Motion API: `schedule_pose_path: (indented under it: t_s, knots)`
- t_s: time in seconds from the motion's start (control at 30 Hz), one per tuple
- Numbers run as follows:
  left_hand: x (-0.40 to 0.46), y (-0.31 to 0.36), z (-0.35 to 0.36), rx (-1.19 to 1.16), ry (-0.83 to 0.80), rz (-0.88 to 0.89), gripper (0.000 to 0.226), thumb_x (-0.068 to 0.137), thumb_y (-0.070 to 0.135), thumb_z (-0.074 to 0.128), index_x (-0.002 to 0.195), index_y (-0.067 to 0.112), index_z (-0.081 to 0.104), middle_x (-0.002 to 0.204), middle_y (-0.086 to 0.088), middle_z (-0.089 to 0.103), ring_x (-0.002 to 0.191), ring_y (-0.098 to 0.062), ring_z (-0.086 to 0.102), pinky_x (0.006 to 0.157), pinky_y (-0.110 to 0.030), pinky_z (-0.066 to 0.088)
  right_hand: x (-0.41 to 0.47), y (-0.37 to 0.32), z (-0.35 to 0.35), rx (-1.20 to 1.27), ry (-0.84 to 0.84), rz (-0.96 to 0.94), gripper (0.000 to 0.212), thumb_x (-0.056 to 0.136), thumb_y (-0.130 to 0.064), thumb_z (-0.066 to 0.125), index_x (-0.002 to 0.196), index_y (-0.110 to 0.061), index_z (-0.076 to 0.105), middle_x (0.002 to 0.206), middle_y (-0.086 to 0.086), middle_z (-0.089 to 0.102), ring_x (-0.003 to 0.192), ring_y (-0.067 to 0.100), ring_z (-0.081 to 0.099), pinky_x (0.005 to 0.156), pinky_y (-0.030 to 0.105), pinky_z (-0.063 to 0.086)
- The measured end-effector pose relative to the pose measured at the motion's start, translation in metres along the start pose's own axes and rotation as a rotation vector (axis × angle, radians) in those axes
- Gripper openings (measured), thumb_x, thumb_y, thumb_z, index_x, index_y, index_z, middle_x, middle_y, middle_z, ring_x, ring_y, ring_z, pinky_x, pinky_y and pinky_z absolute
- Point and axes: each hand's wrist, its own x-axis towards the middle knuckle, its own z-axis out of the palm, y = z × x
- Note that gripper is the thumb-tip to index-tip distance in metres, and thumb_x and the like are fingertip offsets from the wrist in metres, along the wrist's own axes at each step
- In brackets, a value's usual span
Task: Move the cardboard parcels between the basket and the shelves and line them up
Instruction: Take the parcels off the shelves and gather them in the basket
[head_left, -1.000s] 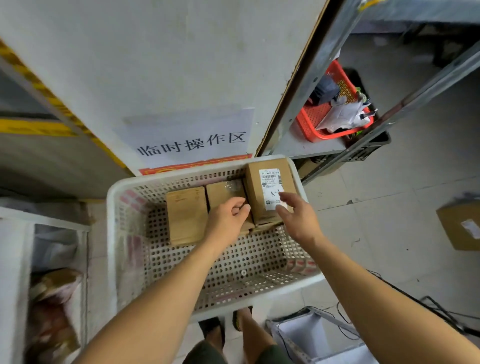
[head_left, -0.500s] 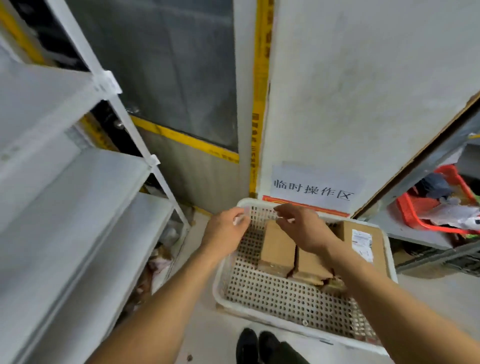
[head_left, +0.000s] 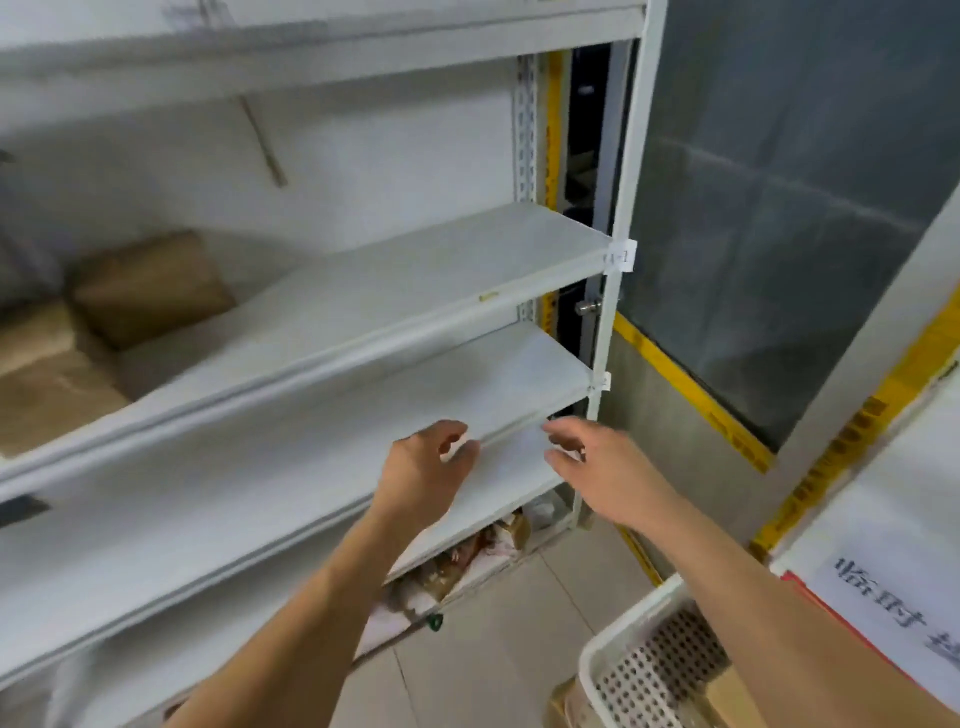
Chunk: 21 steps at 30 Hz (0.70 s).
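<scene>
Three white shelves (head_left: 363, 291) fill the view; brown cardboard parcels (head_left: 104, 312) sit at 9 o'clock, the white basket (head_left: 623, 660) at 5 o'clock. Left hand (head_left: 421, 473) and right hand (head_left: 597, 467) — both empty, fingers loosely spread.

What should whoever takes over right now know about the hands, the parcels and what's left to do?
Left hand: loosely open, holding nothing, in front of the shelves.
Right hand: open, holding nothing, beside it.
Parcels on shelf: a few at the far left of the A-1 level, not neatly lined up; picture blurred.
Basket: on the floor at lower right, brown cardboard visible at its corner.
Done: some parcels shelved.
Left: move the rest, then line them up.
</scene>
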Motion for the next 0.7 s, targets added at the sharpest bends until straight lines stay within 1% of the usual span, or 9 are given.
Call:
schedule_pose_path:
  t_s: [0.1, 0.23, 0.33, 0.43, 0.53, 0.63, 0.7]
  knots:
    - [-0.02, -0.026, -0.052, -0.02, 0.173, -0.075, 0.037, 0.1, 0.042, 0.067, 0.134, 0.026, 0.07, 0.124, 0.005, 0.074, 0.117, -0.012, 0.068, 0.092, -0.02, 0.045, 0.024, -0.063, 0.015, 0.005, -0.085, -0.166, 0.042, 0.104, -0.036, 0.063, 0.145, -0.028, 0.058, 0.136, -0.008, 0.067, 0.124, 0.009, 0.061, 0.104, 0.03, 0.051]
    - [-0.057, -0.062, -0.113, -0.014, 0.352, -0.154, 0.04, 0.1, 0.043, 0.066, 0.135, 0.024, 0.069, 0.124, 0.001, 0.074, 0.116, -0.015, 0.069, 0.095, -0.025, 0.05, 0.043, -0.135, 0.05, 0.0, -0.195, -0.34, 0.044, 0.104, -0.032, 0.064, 0.148, -0.026, 0.056, 0.139, -0.007, 0.064, 0.127, 0.009, 0.059, 0.101, 0.024, 0.046]
    - [-0.082, -0.092, -0.156, -0.003, 0.466, -0.219, 0.041, 0.1, 0.043, 0.066, 0.135, 0.022, 0.069, 0.126, -0.001, 0.075, 0.117, -0.018, 0.07, 0.096, -0.031, 0.054, 0.052, -0.193, 0.081, 0.019, -0.231, -0.439, 0.043, 0.102, -0.028, 0.068, 0.144, -0.024, 0.061, 0.134, -0.005, 0.068, 0.12, 0.009, 0.063, 0.101, 0.022, 0.046]
    - [-0.103, -0.12, -0.197, -0.007, 0.567, -0.28, 0.043, 0.099, 0.042, 0.067, 0.136, 0.021, 0.068, 0.13, -0.002, 0.073, 0.118, -0.019, 0.069, 0.099, -0.033, 0.054, 0.061, -0.247, 0.118, 0.036, -0.277, -0.524, 0.042, 0.099, -0.032, 0.07, 0.14, -0.028, 0.063, 0.129, -0.008, 0.07, 0.116, 0.007, 0.065, 0.102, 0.027, 0.05]
    - [-0.119, -0.145, -0.235, -0.016, 0.656, -0.319, 0.044, 0.099, 0.041, 0.069, 0.137, 0.02, 0.067, 0.131, -0.001, 0.072, 0.119, -0.019, 0.069, 0.102, -0.036, 0.054, 0.067, -0.296, 0.152, 0.055, -0.339, -0.594, 0.043, 0.101, -0.034, 0.069, 0.142, -0.029, 0.061, 0.13, -0.009, 0.068, 0.119, 0.009, 0.064, 0.095, 0.022, 0.046]
    - [-0.13, -0.172, -0.268, -0.002, 0.729, -0.347, 0.044, 0.098, 0.04, 0.07, 0.136, 0.02, 0.067, 0.13, 0.0, 0.073, 0.117, -0.017, 0.07, 0.099, -0.03, 0.053, 0.073, -0.341, 0.182, 0.075, -0.373, -0.64, 0.042, 0.101, -0.034, 0.068, 0.143, -0.029, 0.06, 0.129, -0.009, 0.067, 0.115, 0.011, 0.063, 0.086, 0.019, 0.046]
    - [-0.134, -0.187, -0.289, 0.019, 0.77, -0.362, 0.045, 0.098, 0.041, 0.069, 0.138, 0.02, 0.065, 0.133, 0.0, 0.072, 0.117, -0.017, 0.07, 0.098, -0.029, 0.053, 0.078, -0.364, 0.201, 0.089, -0.376, -0.665, 0.042, 0.101, -0.034, 0.068, 0.142, -0.029, 0.061, 0.13, -0.008, 0.067, 0.113, 0.011, 0.063, 0.079, 0.016, 0.045]
